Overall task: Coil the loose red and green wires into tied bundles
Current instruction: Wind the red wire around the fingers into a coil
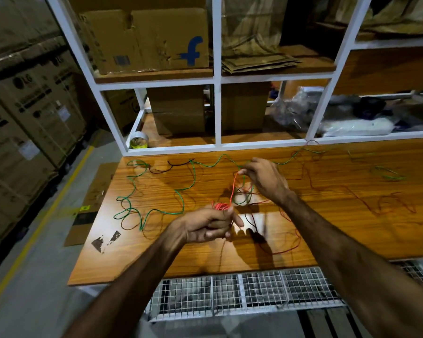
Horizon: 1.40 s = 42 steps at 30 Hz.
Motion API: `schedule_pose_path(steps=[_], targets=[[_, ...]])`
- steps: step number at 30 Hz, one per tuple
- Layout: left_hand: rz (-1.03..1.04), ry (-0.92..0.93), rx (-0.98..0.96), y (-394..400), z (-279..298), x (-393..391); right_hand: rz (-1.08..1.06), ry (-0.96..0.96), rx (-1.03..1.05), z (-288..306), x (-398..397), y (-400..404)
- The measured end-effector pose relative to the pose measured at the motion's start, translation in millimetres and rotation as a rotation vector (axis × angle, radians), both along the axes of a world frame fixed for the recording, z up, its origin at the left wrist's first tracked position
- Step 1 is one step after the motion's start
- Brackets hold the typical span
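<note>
My left hand (209, 226) grips a small coil of red wire (220, 206) above the middle of the wooden table (142, 259). One red strand (233, 189) rises from the coil to my right hand (264, 178), which pinches it higher up and further back. A long green wire (154, 189) lies in loose curves over the table's left half and runs behind my right hand toward the right. More red wire (288, 250) trails on the table under and to the right of my hands. Thin dark red loops (386, 203) sprawl at the right.
A white-framed shelf (216, 113) with cardboard boxes (147, 40) and plastic bags (327, 115) stands behind the table. A tape roll (139, 142) sits at its lower left corner. A short black wire (174, 164) lies near the back edge. Wire mesh (242, 293) lies below the front edge. Stacked cartons (27, 113) fill the left.
</note>
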<state>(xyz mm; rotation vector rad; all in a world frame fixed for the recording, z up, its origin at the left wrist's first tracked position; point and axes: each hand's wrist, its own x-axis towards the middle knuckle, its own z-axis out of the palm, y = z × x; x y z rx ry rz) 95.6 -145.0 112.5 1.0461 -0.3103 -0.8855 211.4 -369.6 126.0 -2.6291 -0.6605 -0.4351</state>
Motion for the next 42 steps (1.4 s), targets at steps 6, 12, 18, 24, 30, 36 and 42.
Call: schedule_pose_path(steps=[6,12,18,24,30,36,42], targets=[[0.256,0.144,-0.515,10,22,15,-0.201,0.574,0.947,-26,-7,17],[0.609,0.23,-0.644,12,23,29,-0.125,1.273,1.653,-17,-3,5],[0.869,0.362,-0.797,22,34,52,0.025,0.807,0.52,-28,-30,8],[1.165,0.203,-0.355,20,24,92,0.205,0.426,-0.057,-21,-59,37],[0.956,-0.337,0.723,15,-20,76,0.233,0.219,-0.179,19,-47,46],[0.342,-0.267,0.58,-2,-13,44,0.294,0.063,-0.103,40,-18,25],[0.029,0.046,-0.063,2,2,27,0.23,-0.039,0.003,20,-16,19]])
